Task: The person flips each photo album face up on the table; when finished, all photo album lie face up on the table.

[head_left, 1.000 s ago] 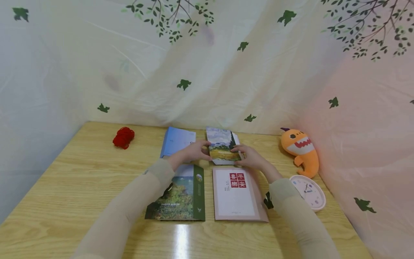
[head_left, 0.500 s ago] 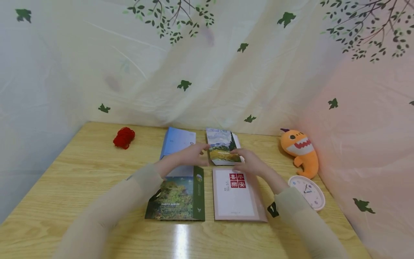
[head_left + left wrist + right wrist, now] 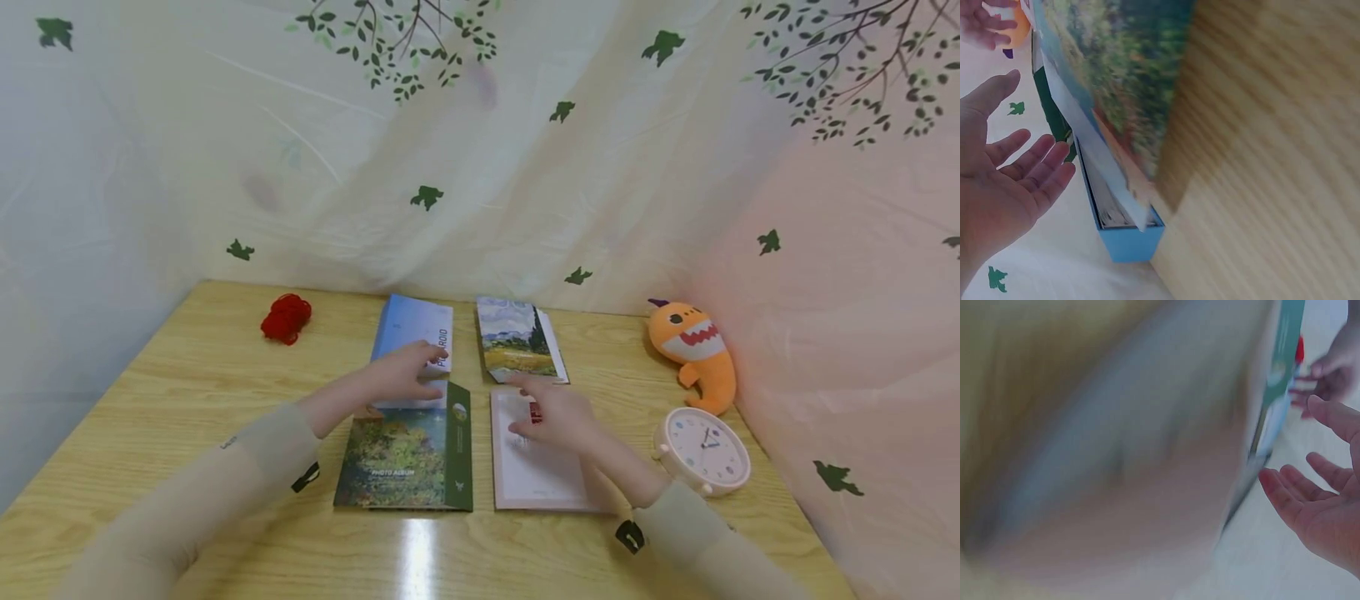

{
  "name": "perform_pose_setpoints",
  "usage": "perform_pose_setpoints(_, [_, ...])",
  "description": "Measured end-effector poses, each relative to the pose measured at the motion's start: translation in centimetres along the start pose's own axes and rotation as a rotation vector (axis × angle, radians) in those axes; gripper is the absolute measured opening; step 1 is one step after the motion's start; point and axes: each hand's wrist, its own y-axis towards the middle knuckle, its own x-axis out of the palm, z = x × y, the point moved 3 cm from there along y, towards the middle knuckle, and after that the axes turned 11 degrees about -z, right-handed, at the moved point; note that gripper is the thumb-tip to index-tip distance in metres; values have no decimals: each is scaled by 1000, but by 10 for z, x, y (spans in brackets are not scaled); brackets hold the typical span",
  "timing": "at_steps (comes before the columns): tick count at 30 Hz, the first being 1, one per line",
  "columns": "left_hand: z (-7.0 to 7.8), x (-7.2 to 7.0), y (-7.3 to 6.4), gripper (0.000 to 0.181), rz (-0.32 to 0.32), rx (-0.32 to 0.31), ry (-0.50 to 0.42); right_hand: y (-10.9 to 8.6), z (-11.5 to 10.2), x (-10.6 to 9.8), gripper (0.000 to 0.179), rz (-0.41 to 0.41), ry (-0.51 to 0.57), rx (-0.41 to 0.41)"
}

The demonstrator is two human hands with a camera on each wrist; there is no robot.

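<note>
My left hand [image 3: 401, 372] hovers with spread, relaxed fingers over the gap between a blue album [image 3: 412, 325] lettered in dark print and a green-spined photo album [image 3: 401, 458]. In the left wrist view its palm faces the blue album's box-like end [image 3: 1132, 242], holding nothing. My right hand [image 3: 558, 417], fingers loosely bent and apart, is above a pale pink album [image 3: 540, 483] with red square characters, partly covering them. Behind it lies an album with a painted landscape cover [image 3: 517, 337]. The four covers form two rows.
A red yarn bundle [image 3: 287, 318] lies at the back left of the wooden table [image 3: 187, 417]. Toward the right edge are an orange shark plush [image 3: 701, 354] and a round pink clock [image 3: 705, 450]. A printed curtain [image 3: 480, 167] hangs behind the table.
Both hands have drawn away from the landscape-covered album, which stays at the back right. The left hand moved left and the right hand came toward the front.
</note>
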Motion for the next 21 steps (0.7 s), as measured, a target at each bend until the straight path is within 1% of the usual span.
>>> perform_pose_setpoints(3, [-2, 1, -7, 60, 3, -2, 29, -5, -16, 13, 66, -31, 58, -3])
perform_pose_setpoints(5, [-3, 2, -11, 59, -3, -4, 36, -8, -25, 22, 67, -70, 163, -23])
perform_pose_setpoints(6, [-3, 3, -13, 58, -7, -8, 38, -9, -29, 26, 68, -80, 172, -33])
perform_pose_setpoints(9, [-6, 7, -18, 59, -22, -38, 27, -11, -41, 35, 71, -100, 167, -76])
perform_pose_setpoints(12, [-8, 10, -21, 60, -30, -54, 24, -12, -51, 42, 77, -126, 136, -91])
perform_pose_setpoints(16, [-11, 13, -23, 59, -33, -52, 25, -13, -60, 50, 89, -184, 118, -57])
perform_pose_setpoints(21, [-14, 15, -23, 62, -44, -36, 23, -12, -66, 57, 99, -232, 79, -55])
